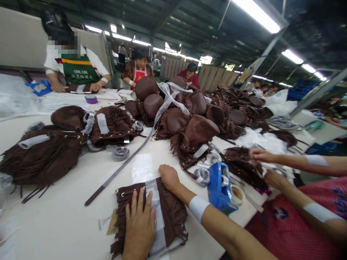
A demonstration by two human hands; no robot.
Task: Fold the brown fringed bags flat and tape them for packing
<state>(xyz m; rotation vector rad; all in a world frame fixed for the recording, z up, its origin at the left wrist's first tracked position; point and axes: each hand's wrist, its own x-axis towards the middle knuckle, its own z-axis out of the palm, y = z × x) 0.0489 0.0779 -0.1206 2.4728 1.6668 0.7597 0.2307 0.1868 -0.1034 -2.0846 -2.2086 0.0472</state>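
Spread flat, my left grip (pixel 139 220) rests on a brown fringed bag (pixel 172 215), fingers slightly apart beside the pale grey wrapping (pixel 159 225) across its middle. My right grip (pixel 169 177) is curled at the bag's far right edge; I cannot tell whether it pinches anything. The bag lies on the near part of the white desk (pixel 70 224), with clear plastic (pixel 142 168) just beyond it. To the right stands a blue tape dispenser (pixel 218 191); on the far left side sits a purple tape roll (pixel 91 99). A grey-wrapped strap (pixel 114 174) slants from the heap of brown bags (pixel 176 121) toward the near left. Close on my right, a co-worker's hands (pixel 261 155) are at another bag. Strip lights (pixel 257 16) shine overhead.
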